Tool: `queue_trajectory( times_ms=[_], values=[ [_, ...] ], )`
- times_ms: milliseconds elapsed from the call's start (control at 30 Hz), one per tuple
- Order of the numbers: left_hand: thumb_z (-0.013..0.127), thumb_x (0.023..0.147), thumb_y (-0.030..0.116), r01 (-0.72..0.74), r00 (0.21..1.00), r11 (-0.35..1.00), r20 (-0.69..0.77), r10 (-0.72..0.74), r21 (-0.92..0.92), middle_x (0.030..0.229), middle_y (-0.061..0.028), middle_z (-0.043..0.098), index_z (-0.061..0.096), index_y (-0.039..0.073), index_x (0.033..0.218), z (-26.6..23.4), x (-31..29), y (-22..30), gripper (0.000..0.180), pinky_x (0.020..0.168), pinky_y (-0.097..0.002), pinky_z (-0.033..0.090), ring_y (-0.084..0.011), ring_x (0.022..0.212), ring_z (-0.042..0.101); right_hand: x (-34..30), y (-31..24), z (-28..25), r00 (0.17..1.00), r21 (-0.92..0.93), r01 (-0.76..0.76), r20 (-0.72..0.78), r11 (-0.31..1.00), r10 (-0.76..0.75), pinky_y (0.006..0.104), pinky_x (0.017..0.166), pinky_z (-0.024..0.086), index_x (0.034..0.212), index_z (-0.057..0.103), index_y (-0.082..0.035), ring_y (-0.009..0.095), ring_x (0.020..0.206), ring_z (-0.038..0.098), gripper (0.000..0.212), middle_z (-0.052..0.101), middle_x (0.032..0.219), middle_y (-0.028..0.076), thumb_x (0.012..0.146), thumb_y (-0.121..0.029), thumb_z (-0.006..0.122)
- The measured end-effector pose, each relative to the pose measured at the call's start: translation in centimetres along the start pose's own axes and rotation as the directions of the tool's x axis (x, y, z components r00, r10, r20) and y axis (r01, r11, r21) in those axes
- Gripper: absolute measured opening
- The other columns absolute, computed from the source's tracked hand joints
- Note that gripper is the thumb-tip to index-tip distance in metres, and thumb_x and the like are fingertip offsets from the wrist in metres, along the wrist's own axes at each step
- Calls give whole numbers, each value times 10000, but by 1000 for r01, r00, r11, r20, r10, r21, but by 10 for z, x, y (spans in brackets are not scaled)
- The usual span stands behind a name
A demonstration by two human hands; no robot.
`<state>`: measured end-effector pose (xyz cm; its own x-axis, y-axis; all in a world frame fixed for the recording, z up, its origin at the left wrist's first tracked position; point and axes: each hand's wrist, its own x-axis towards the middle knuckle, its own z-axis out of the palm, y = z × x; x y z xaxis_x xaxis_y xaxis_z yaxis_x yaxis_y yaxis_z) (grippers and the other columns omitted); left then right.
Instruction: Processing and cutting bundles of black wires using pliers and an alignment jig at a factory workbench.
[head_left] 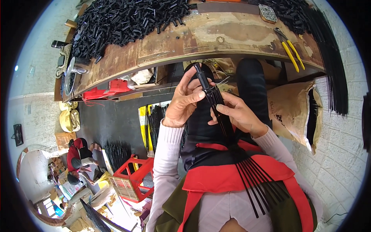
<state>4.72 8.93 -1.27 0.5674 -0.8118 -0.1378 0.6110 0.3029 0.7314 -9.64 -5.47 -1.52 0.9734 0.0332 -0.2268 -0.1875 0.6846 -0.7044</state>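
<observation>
Over my lap I hold a slim black plastic tube point(201, 77), which looks like an umbrella runner, with a bundle of thin black umbrella ribs point(213, 101) fanning from its lower end. My left hand point(181, 101) is closed on the tube, thumb and fingers near its collar. Just below, my right hand point(240, 115) pinches the ribs between thumb and fingers. A thin wire point(222, 81) sticks out beside the collar. The far ends of the ribs spread across my red-and-black apron point(216, 178).
A wooden workbench point(166, 46) ahead bears heaps of black plastic tubes point(131, 21), yellow-handled pliers point(290, 50) and a speckled block point(267, 13). Long black rods point(334, 73) hang off its right end. A sack point(290, 110) stands right; a red stool point(133, 179) and another person point(79, 158) are left.
</observation>
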Motion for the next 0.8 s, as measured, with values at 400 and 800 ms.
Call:
queue_trajectory(
  times_ms=[400,800],
  values=[
    [753,826,1,-56,988,895,-108,115,443,1025,-63,669,626,-11,1132,31,-20,14,332,869,-272,510,-124,922,632,-2,4,9,977,-115,210,-9,971,-212,366,832,566,1343,472,2,157,923,620,358,605,1007,82,1002,-100,517],
    [664,890,15,-21,996,961,-77,44,274,1077,-60,637,557,8,1200,42,-23,20,327,870,-286,512,-146,984,618,7,5,8,931,-137,366,32,921,-365,251,838,485,1158,483,-3,111,916,623,188,587,1048,47,981,-33,541]
  ],
)
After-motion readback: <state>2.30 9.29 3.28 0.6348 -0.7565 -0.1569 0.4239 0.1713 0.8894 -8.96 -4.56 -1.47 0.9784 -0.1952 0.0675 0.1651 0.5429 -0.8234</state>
